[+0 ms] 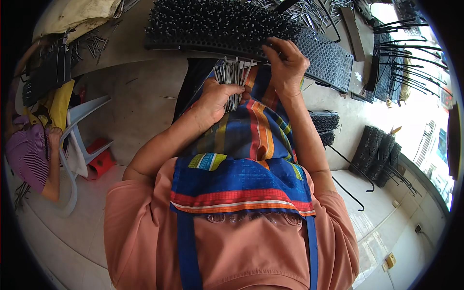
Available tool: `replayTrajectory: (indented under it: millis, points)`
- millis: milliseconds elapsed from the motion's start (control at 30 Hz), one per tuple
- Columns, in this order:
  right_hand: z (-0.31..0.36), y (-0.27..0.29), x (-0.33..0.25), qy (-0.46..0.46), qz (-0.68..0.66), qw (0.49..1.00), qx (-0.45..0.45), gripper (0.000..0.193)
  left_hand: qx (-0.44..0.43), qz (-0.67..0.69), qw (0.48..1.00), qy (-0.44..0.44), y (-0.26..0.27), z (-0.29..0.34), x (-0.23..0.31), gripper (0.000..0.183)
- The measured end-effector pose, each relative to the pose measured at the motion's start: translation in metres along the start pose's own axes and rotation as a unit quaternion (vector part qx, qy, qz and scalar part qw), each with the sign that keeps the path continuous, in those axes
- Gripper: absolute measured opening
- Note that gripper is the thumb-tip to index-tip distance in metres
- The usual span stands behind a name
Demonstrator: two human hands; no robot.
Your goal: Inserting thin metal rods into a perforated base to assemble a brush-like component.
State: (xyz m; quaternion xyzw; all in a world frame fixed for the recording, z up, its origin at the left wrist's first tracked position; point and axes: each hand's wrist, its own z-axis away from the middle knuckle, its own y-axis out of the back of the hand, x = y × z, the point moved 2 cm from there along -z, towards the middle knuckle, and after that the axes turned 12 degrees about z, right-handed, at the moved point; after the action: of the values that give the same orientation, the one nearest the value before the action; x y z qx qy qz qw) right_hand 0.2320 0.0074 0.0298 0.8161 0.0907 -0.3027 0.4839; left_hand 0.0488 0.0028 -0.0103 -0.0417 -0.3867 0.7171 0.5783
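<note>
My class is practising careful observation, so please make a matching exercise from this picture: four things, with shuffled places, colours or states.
1. Left hand
2. Right hand
3. Apron
4. Perforated board

A. Blue with bright stripes
B. Partly covered by upright spikes
C. Gripping a bundle of thin rods
D. At the board's edge

Pairs: 1-C, 2-D, 3-A, 4-B

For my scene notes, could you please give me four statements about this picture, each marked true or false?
1. The left hand holds a bundle of thin metal rods. True.
2. The right hand lies in the lap. False: it is raised to the dark panel, near its bristled part.
3. The panel's perforated part without bristles is right of the bristles. True.
4. The apron is plain white. False: it is blue with coloured stripes.
</note>
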Motion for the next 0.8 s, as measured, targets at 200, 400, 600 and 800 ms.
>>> replayTrajectory:
  millis: [200,400,600,800]
  points:
    - [-0.011,-0.002,0.0,0.065,0.051,0.996,-0.016,0.013,-0.003,0.032,0.999,0.026,-0.004,-0.003,0.002,0.018]
    - [0.011,0.008,0.002,0.078,0.061,0.994,-0.041,0.017,-0.012,0.058,0.998,0.017,-0.012,-0.002,0.004,0.022]
    - [0.041,0.002,0.018,-0.289,-0.353,0.842,-0.287,0.006,-0.077,-0.01,0.997,-0.005,-0.025,-0.001,-0.002,0.023]
    - [0.025,0.025,0.025,-0.286,-0.317,0.903,-0.036,0.002,-0.002,-0.008,0.999,-0.049,-0.014,-0.008,-0.009,0.021]
